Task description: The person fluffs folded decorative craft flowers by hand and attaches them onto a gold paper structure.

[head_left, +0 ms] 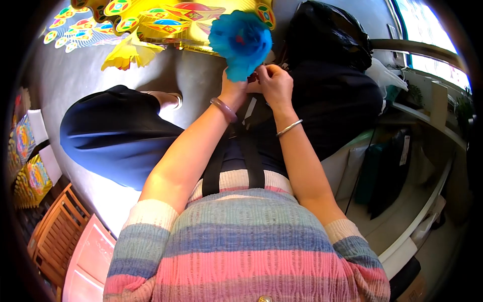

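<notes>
A ruffled blue artificial flower (240, 43) with a reddish centre is held up in front of me. My left hand (233, 90) is closed at its base, and the petals hide most of those fingers. Close beside it, my right hand (274, 86) is closed in a pinch at the flower's lower right edge. A small dark red bit shows between the hands, too small to name. What the right fingertips grip is hidden.
A shiny yellow decorated piece (176, 22) lies ahead, with a yellow flower (132, 52) at its edge. A black plastic bag (329, 32) stands ahead right. Shelving (422, 221) is on my right; a wooden chair (58, 231) and a pink surface (90, 256) are at left.
</notes>
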Tool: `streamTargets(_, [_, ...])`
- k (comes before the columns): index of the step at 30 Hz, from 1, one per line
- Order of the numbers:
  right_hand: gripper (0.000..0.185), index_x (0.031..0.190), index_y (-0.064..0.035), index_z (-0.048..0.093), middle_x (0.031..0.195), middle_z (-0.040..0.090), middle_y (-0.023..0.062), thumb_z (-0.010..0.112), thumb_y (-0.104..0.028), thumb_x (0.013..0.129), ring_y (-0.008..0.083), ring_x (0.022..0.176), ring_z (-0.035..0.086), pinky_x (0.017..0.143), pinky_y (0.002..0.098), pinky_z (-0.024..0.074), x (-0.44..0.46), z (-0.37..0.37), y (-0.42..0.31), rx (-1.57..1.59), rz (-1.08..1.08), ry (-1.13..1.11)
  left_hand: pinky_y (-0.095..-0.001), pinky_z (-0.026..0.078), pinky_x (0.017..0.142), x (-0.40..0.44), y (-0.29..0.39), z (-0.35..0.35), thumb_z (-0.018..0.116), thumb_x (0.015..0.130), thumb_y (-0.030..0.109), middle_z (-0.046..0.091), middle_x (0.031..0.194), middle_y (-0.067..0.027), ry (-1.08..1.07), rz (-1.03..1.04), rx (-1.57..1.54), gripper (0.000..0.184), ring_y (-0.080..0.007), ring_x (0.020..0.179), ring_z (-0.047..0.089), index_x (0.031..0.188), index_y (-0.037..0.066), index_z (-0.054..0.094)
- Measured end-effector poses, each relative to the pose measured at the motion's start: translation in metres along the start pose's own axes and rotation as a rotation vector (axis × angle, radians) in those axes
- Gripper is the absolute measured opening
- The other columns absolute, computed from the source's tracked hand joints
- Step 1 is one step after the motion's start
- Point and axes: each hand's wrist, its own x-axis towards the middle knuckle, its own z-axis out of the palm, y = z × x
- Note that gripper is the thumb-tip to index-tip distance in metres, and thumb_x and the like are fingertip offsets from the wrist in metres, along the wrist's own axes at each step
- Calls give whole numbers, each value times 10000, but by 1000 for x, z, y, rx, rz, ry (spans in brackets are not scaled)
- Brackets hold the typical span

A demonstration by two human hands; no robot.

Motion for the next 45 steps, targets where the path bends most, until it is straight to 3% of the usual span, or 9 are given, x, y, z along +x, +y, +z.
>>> streamTargets(5, [291, 716, -17, 640, 633, 571, 197, 551, -276, 813, 324, 567, 573, 549, 366, 440, 10, 16, 13, 230, 74, 18, -241, 411, 542, 1, 4, -2, 711, 778, 139, 569, 715, -9, 52, 2, 44, 149, -98, 602, 514, 858, 60, 613])
streamTargets(6, [312, 741, 18, 668, 635, 623, 35, 600, -266, 852, 92, 577, 547, 552, 241, 430, 13, 18, 16, 294, 143, -17, -241, 407, 537, 2, 4, -3, 715, 775, 137, 564, 710, -7, 62, 24, 63, 150, -96, 592, 505, 855, 61, 613])
streamTargets(11, [195, 791, -12, 672, 723, 603, 7, 676, -207, 801, 70, 648, 503, 598, 213, 399, 7, 16, 7, 1004, 303, -71, -232, 388, 513, 10, -6, -3, 685, 796, 90, 546, 687, 7, 110, 4, 113, 111, -89, 552, 472, 864, 61, 602])
streamTargets(16, [147, 852, 23, 657, 696, 605, 18, 673, -110, 791, 84, 593, 534, 539, 207, 404, 7, 19, -1, 1186, 321, -17, -252, 385, 527, 15, -14, -5, 656, 809, 204, 543, 698, -7, 58, 58, 230, 161, -106, 591, 486, 832, 63, 583])
streamTargets(22, [94, 833, 22, 628, 697, 601, 35, 626, -64, 796, 97, 615, 543, 552, 215, 410, 9, 19, -3, 1262, 340, -13, -232, 435, 573, -8, 7, -26, 661, 793, 64, 590, 835, -14, 63, -89, 271, 177, -106, 673, 551, 954, 53, 587])
streamTargets(24, [79, 818, 24, 623, 709, 611, 50, 614, -50, 792, 99, 626, 554, 560, 216, 419, 18, 22, 1, 1249, 344, -62, -243, 466, 680, -13, 26, -46, 634, 786, 15, 606, 941, -62, 182, 64, 370, 264, -153, 783, 584, 1042, 28, 571])
streamTargets(26, [52, 797, 24, 624, 713, 614, 60, 605, -21, 778, 107, 615, 562, 559, 220, 426, 23, 24, 2, 1268, 365, -42, -261, 459, 801, -14, 59, -34, 603, 792, -16, 592, 1062, -104, 142, 627, 434, 323, -179, 930, 571, 1110, 3, 549])
streamTargets(31, [49, 784, 39, 626, 697, 613, 60, 611, 2, 755, 110, 582, 555, 538, 225, 425, 21, 20, -2, 1160, 381, -8, -380, 394, 892, -39, 147, 41, 634, 709, 8, 590, 1005, -79, -143, 1473, 1322, 439, -260, 993, 532, 1136, 38, 539])
streamTargets(45, [80, 746, 45, 640, 674, 618, 61, 655, -24, 706, 110, 567, 551, 527, 230, 433, 25, 18, 4, 1173, 330, -30, -429, 378, 869, -31, 150, 60, 644, 650, 104, 608, 847, -27, -335, 1474, 1700, 185, -291, 907, 534, 825, 164, 646])
